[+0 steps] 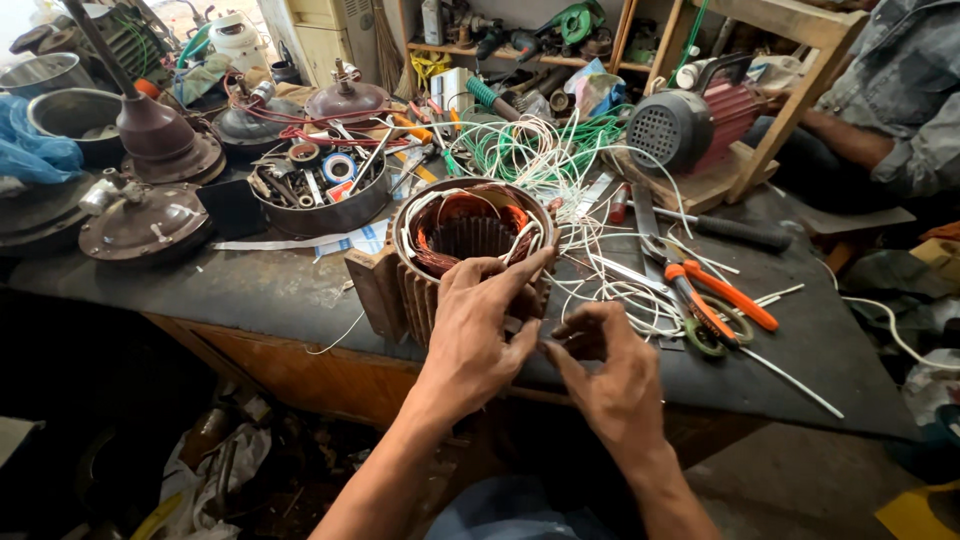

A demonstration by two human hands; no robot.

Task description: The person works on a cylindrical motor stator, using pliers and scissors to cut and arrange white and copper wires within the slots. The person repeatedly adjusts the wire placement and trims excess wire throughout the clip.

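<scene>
The left hand (478,325) rests fingers on the motor stator (465,250) on the bench (250,285), its grip loose; the right hand (600,365) pinches a white wire (545,340).

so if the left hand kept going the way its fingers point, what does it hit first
The left hand already has fingertips at the rim of the motor stator; going on, it would likely meet the copper windings inside.

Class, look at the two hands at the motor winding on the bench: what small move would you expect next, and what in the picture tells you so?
Probably the left hand presses the white lead down into the copper winding while the right hand feeds its pinched piece toward it. The left fingertips already rest on the near rim of the motor shell, and the right fingers are pinched together just beside it. What they pinch is too small to tell.
</scene>
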